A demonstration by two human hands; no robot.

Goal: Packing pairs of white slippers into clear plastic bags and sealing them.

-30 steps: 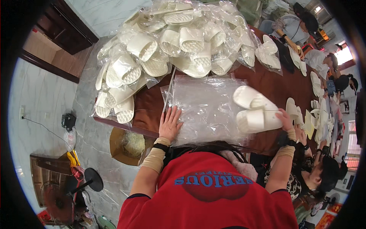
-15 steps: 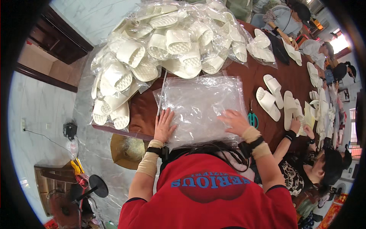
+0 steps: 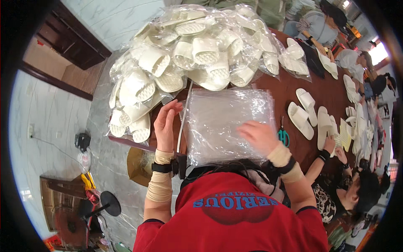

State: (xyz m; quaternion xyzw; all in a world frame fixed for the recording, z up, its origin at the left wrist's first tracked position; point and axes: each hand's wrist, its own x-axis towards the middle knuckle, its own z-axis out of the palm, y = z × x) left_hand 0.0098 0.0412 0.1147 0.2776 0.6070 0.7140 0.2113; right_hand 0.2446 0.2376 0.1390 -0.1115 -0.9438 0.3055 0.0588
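A stack of clear plastic bags lies in front of me on the dark red-brown table. My left hand is raised just left of the stack, its fingers slightly curved and apart, holding nothing that I can see. Over the right part of the bags is my right hand, a little blurred, with fingers stretched out to the left. A thin pale strip runs along the stack's left edge. Green-handled scissors lie right of the bags.
Behind the bags rises a big heap of bagged white slippers. Unbagged slippers lie to the right, near a co-worker's hands. A brown bin stands by the table's left edge, and a fan farther left.
My left hand has lifted off the bags and moved left of them. My right hand has turned inward, its fingers now pointing left. The bags look straighter along their edges.
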